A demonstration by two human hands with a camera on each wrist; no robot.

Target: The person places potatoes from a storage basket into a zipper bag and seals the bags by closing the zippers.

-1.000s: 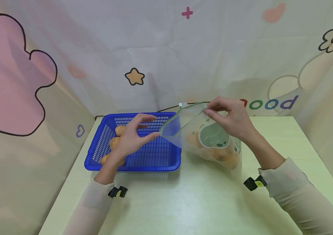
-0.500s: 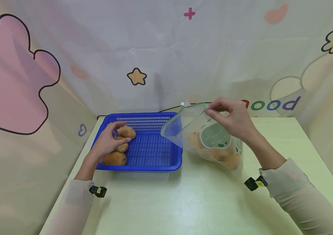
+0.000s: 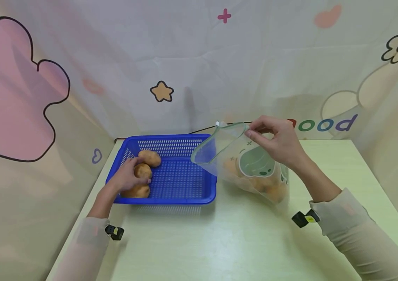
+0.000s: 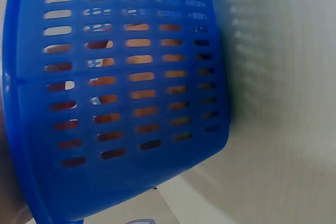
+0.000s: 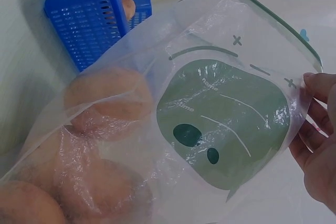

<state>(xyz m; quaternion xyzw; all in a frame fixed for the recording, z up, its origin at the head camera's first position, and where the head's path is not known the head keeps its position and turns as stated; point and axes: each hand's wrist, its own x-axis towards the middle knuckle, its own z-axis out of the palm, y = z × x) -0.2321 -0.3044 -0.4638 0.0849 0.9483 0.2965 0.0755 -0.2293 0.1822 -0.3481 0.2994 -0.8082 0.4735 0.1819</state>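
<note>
In the head view, my left hand [image 3: 126, 175] reaches into the blue plastic basket [image 3: 184, 201], its thumb and fingers around the middle potato [image 3: 143, 171]. Another potato [image 3: 150, 158] lies beyond it, and a third potato [image 3: 139, 191] sits nearer, partly behind the hand. My right hand [image 3: 274, 138] pinches the rim of a translucent zip bag [image 3: 220, 156] between thumb and fingers. The bag's mouth gapes toward the basket. Several potatoes [image 5: 107, 100] show through its film in the right wrist view, beside a green printed patch. The left wrist view shows mostly the slotted basket wall [image 4: 121, 93].
The basket and bag stand side by side on a pale table [image 3: 199, 242]. Behind them hangs a printed curtain [image 3: 199, 70]. A dark cable [image 3: 202, 128] runs along the table's back edge. A white zip slider [image 3: 217, 123] sits at the bag's far corner.
My left hand has moved left from the bag's mouth into the basket and closed around the middle potato. The right hand and bag have stayed put.
</note>
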